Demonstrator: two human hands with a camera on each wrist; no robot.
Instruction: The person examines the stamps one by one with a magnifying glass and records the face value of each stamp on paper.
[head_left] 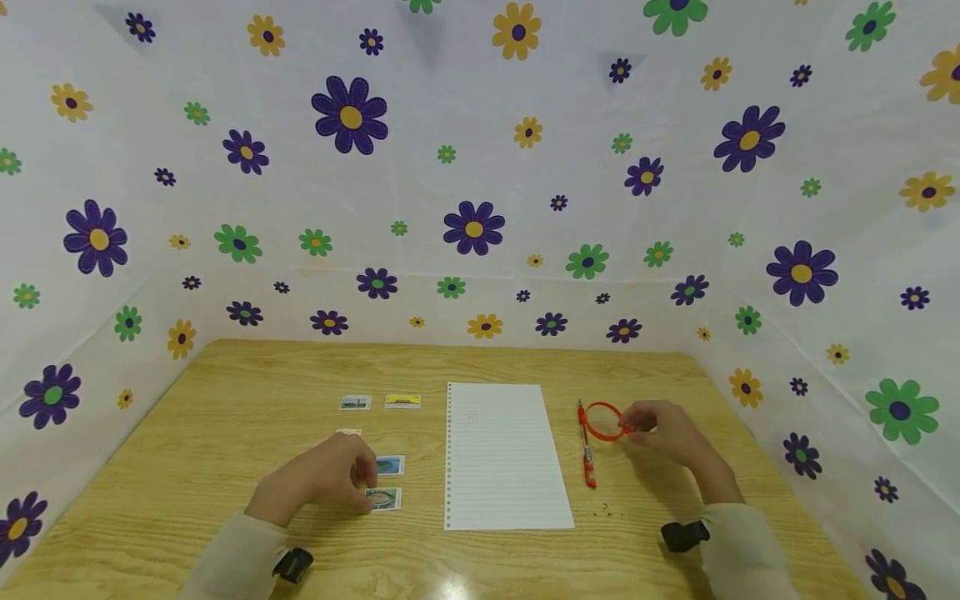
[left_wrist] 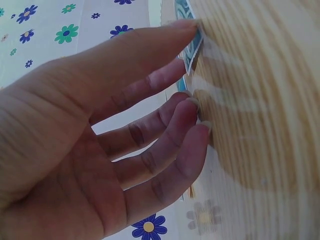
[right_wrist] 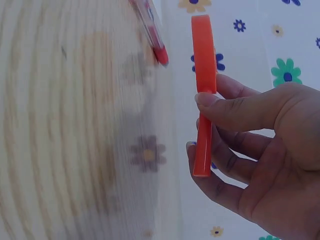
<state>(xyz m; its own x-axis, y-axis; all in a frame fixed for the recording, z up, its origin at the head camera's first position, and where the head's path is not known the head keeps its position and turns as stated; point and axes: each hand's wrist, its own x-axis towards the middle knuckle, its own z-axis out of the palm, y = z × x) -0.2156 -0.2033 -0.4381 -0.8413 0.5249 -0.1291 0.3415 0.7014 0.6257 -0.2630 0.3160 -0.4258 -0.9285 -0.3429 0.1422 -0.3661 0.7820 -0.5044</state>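
My left hand (head_left: 326, 479) is at the left group of stamps, its thumb and index finger pinching the edge of a green-and-blue postage stamp (head_left: 386, 499). In the left wrist view this stamp (left_wrist: 191, 50) stands tilted against the wood, partly hidden by the thumb. A second blue stamp (head_left: 391, 465) lies just beyond it. On the right side, my right hand (head_left: 670, 429) holds a red magnifying glass (head_left: 589, 432) by its handle. From the right wrist, the magnifying glass (right_wrist: 204, 55) appears edge-on, thumb on one side and fingers on the other, raised off the table.
Two more stamps, one grey-green (head_left: 356, 402) and one yellow (head_left: 402, 402), lie farther back. Lined paper (head_left: 502, 458) with a faint pencil mark sits mid-table. A red pen (head_left: 587, 454) lies beside it, with small dark crumbs (head_left: 604, 509) nearby. Flowered cloth (head_left: 420, 183) surrounds the table.
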